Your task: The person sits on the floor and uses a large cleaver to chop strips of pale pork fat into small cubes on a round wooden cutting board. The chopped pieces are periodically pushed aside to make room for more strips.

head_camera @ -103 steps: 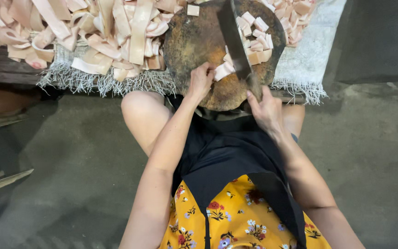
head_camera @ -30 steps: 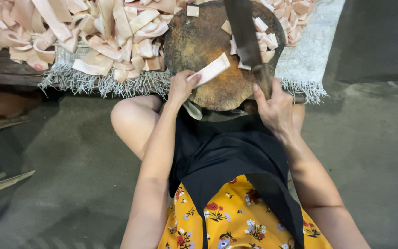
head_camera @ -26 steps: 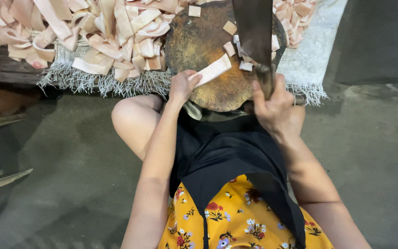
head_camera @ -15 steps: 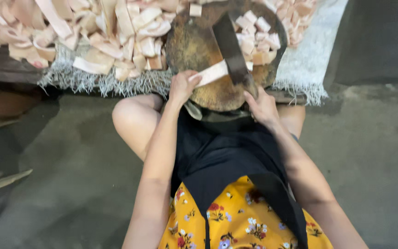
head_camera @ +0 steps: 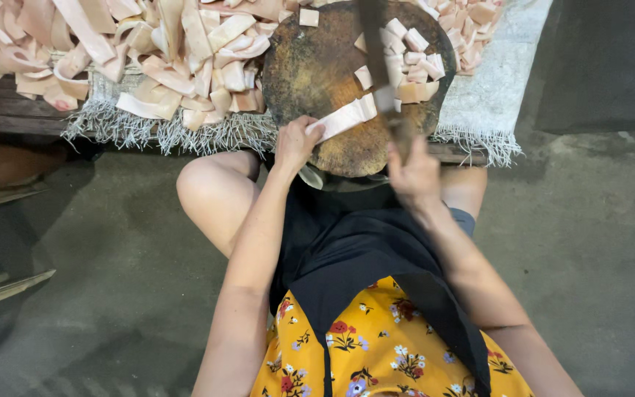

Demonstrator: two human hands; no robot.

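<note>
Left hand (head_camera: 297, 143): fingers pinched on near end of pale strip (head_camera: 347, 117), which lies across round dark chopping block (head_camera: 310, 66).
Right hand (head_camera: 413, 173): fist closed round cleaver (head_camera: 376, 51) handle, blade edge-on over strip's far end.
Cut pieces (head_camera: 413, 55): heaped beside blade.
Fringed mat (head_camera: 479, 103): bare strip at right.

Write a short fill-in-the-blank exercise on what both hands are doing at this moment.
1. The left hand pins a pale strip onto the round ____ chopping block.
2. The right hand grips a ____ by its handle.
3. Cut pieces lie on the block's ____ side.

Missing words: wooden; cleaver; right
</note>
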